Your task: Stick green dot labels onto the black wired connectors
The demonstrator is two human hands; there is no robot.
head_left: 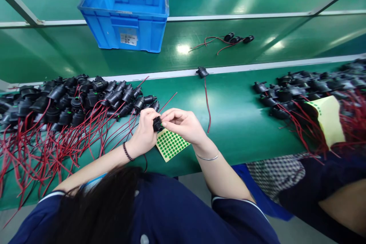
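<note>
**Q:** State the position of the part and the condition of each grip.

**A:** The small black component [157, 123] sits at centre frame, just above the near edge of the bench [237, 122]. My left hand [144, 133] has its fingers pressed around the component from the left, so that it is held steady off the bench. My right hand [183, 124] meets it from the right, thumb and forefinger pinched together at its face. Whether a sticker is between those fingertips I cannot tell; the contact point is too small.

**Q:** Why is the dot sheet placed there?

**A:** The sheet of green dot stickers [170, 144] lies flat directly below my hands, partly under them. My judgement: it is kept within shortest reach of the right fingertips.

**Q:** Describe the surrounding stock.

**A:** A large pile of black components with red leads [57, 110] fills the left of the frame, touching the work area. A second pile [309, 87] lies at the right, with another yellow sheet [328, 118] resting on it. The two piles are well apart, which I judge keeps one batch from mixing with the other. One single unit [202, 71] stands alone above centre. A blue crate [127, 7] sits at upper left on the far belt, with three loose units [237, 39] to its right.
</note>
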